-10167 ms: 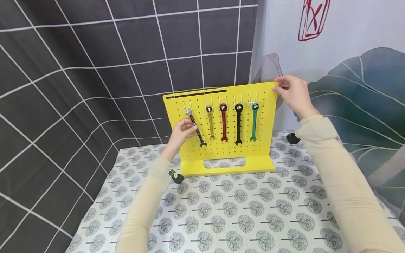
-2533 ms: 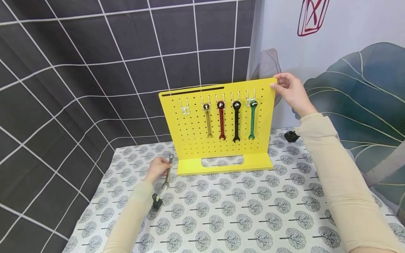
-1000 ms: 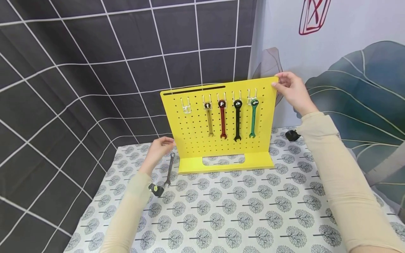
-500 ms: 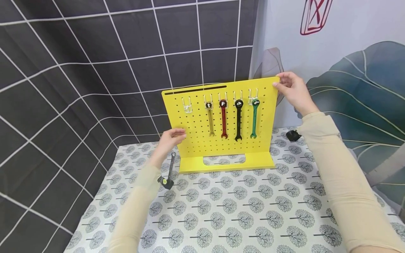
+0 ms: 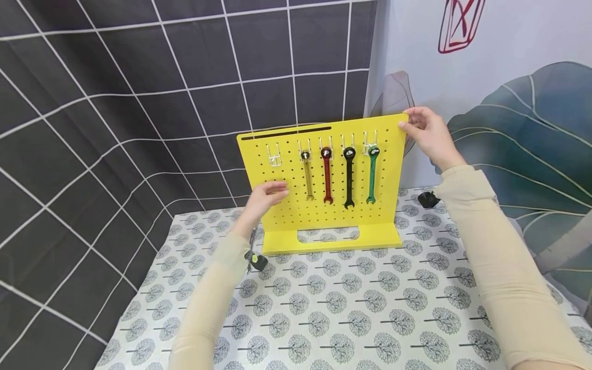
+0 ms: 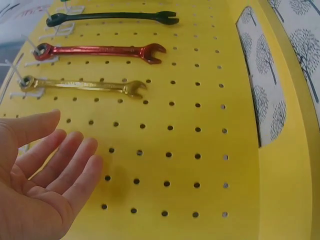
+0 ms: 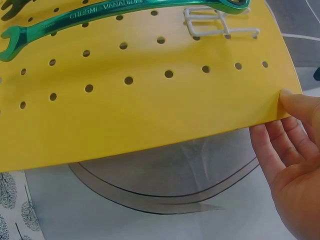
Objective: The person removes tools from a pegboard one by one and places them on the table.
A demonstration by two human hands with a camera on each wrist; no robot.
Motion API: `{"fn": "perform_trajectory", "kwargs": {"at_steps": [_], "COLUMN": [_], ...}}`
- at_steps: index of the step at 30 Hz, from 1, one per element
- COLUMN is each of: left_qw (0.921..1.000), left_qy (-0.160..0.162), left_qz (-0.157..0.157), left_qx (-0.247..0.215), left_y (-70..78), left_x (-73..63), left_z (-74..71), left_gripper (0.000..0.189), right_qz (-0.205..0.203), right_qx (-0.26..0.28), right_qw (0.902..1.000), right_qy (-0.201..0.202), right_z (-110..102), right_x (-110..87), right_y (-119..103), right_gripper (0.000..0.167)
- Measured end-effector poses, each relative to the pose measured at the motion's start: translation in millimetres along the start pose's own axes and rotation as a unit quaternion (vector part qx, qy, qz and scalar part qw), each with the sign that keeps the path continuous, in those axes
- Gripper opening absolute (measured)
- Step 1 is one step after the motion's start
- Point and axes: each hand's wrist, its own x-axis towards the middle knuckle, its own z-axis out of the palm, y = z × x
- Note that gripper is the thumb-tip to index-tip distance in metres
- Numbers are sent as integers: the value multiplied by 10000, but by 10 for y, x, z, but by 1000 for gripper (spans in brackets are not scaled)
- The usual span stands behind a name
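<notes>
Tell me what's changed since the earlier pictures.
The silver wrench left the leftmost hook and lies on the table, left of the yellow board. The left hand released it, then moved up and right. Unchanged: the right hand grips the board's top right corner; the gold wrench, red wrench, black wrench and green wrench hang on hooks.

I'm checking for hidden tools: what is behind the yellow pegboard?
Above the yellow pegboard, dark gridded cloth and pale backdrop show; the right hand grips its corner, fingers behind. Whatever the board covers cannot be seen.
</notes>
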Motion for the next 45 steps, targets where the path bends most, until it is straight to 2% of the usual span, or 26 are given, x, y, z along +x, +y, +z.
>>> {"fn": "perform_trajectory", "kwargs": {"at_steps": [15, 25, 31, 39, 45], "left_qw": [9994, 9987, 9972, 9961, 9952], "left_qy": [-78, -151, -87, -50, 160], "left_qz": [132, 333, 513, 536, 618], "left_qx": [-298, -353, -528, -699, -747], "left_y": [172, 175, 206, 221, 215], "left_x": [177, 265, 315, 340, 399], "left_z": [221, 280, 327, 414, 470], "left_gripper": [40, 41, 42, 42, 38], "right_qz": [15, -37, -73, -54, 59], "right_qx": [82, 89, 70, 127, 85], "right_qw": [10000, 9999, 9999, 9999, 9999], "right_qy": [-47, -40, 41, 21, -3], "right_z": [-8, 6, 6, 24, 2], "right_x": [18, 2, 16, -12, -6], "right_y": [48, 46, 48, 56, 31], "right_gripper": [43, 43, 40, 38, 42]}}
